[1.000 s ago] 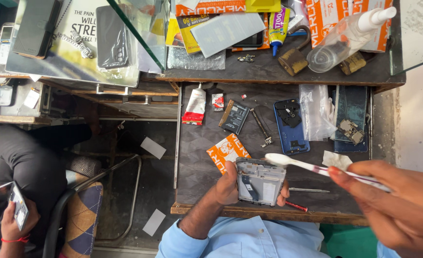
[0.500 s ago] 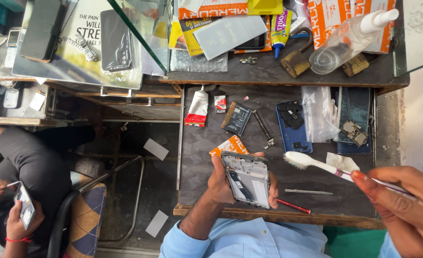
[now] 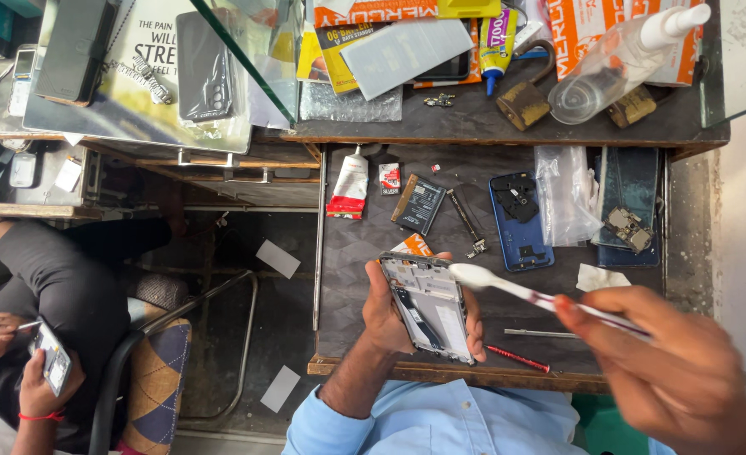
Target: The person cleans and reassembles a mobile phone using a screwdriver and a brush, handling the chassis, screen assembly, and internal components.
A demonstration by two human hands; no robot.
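an opened phone frame [image 3: 429, 306] is gripped in the left hand [image 3: 387, 313] at the lower centre of the frame, just above the front edge of the dark workbench [image 3: 364, 244]. compared with a second ago, when it was seen nearly edge-on, the frame has been turned so that its exposed inner side faces the camera and stands taller in the picture. a toothbrush [image 3: 525, 293] is pinched by its handle in the right hand [image 3: 672, 371] at the lower right, which is blurred; its white head has been brought from lying across the frame to the frame's upper right corner, where it seems to touch or nearly touch. this is judged to mean that brushing of the phone's interior is in hand, with the inner side now presented to the bristles.

a red-handled screwdriver [image 3: 517, 358] lies on the bench just below the frame. a blue phone back cover [image 3: 520, 221] and a flat battery [image 3: 418, 205] lie further up, apart from both hands. at the lower left of the picture another person's hands [image 3: 32, 383] are occupied with a separate small phone.
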